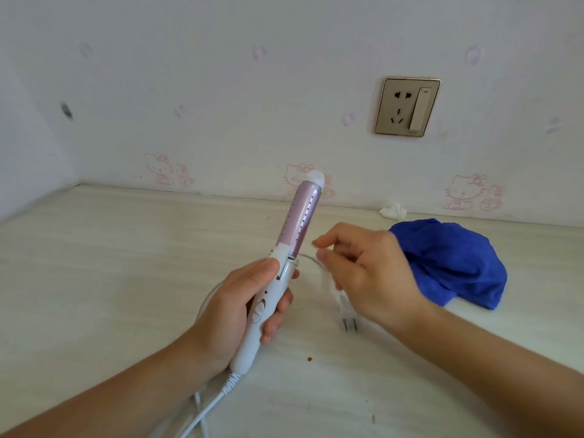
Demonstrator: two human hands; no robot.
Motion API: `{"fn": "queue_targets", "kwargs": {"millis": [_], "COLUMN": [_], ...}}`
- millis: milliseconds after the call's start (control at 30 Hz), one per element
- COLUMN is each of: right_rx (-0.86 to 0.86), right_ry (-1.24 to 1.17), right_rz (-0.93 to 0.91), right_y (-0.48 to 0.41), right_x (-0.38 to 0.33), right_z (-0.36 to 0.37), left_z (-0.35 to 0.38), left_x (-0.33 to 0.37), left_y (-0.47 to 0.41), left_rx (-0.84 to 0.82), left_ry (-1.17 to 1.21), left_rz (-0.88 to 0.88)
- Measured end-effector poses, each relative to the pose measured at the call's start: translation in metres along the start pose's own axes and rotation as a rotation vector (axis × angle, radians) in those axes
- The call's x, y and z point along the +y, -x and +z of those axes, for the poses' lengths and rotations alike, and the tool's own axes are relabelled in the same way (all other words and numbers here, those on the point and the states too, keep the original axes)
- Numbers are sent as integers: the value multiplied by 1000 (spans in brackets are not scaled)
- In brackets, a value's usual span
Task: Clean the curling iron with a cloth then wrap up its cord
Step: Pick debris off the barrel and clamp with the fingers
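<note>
Wallpaper (221,90) printed with pale cartoon cats fills the far side. Below it runs a whitish table (94,263), with a gold-framed socket (407,107) on the wall to the right. A blue cloth (455,263) lies crumpled on the table at the right, touching neither hand, so the wiping looks done or set aside.

The left hand (249,308) is wrapped round the white handle of the curling iron (288,273), thumb up near the clamp lever. The iron is held off the table, its pink barrel tilted up and away toward the wall. The right hand (366,270) hovers just right of the barrel with its fingers loosely curled. A blurred bit of cord runs under it, and I cannot tell whether the fingers pinch it or only reach for it.

The iron looks light and rigid. Its smooth plastic handle is the sensible place to hold, since the glossy barrel would likely be slippery.

The thin white cord (226,388) leaves the near end of the handle and loops on the table behind the left hand. It ends at the plug (347,322) lying near the right wrist. It seems limp yet a little springy, so it is probably best taken close to the handle and wound from there, plug last.

A small crumpled tissue (392,210) sits far right against the wall.
</note>
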State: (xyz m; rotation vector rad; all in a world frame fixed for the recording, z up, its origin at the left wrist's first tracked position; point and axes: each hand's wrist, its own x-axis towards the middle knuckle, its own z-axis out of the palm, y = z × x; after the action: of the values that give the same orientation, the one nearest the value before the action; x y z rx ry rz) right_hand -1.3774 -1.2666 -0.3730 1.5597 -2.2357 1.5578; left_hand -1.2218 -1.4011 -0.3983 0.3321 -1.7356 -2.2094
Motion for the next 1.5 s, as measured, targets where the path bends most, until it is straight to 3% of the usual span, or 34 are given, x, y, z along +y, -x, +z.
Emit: {"fn": "queue_targets", "kwargs": {"millis": [167, 367, 467, 733, 1000, 1167, 1500], "right_rx": [166, -47, -8, 86, 90, 87, 86], "right_ry": [-56, 9, -31, -164, -176, -178, -163], "right_rz": [85, -20, 7, 86, 91, 88, 69], "right_y": [-28, 10, 2, -9, -8, -8, -10], "right_x": [5, -5, -3, -3, -2, -2, -7], "right_z": [-33, 6, 4, -12, -12, -11, -18], "left_z": [1, -3, -6, -12, -25, -27, -25], "left_x": [-1, 1, 2, 7, 18, 19, 19], "left_y": [0, -3, -4, -5, -13, -14, -13], "left_rx": [-14, 78, 90, -39, -359, -508, -513], "left_ry": [-23, 127, 160, 189, 670, 740, 702], "left_rz": [2, -8, -13, -63, -263, -323, -293]}}
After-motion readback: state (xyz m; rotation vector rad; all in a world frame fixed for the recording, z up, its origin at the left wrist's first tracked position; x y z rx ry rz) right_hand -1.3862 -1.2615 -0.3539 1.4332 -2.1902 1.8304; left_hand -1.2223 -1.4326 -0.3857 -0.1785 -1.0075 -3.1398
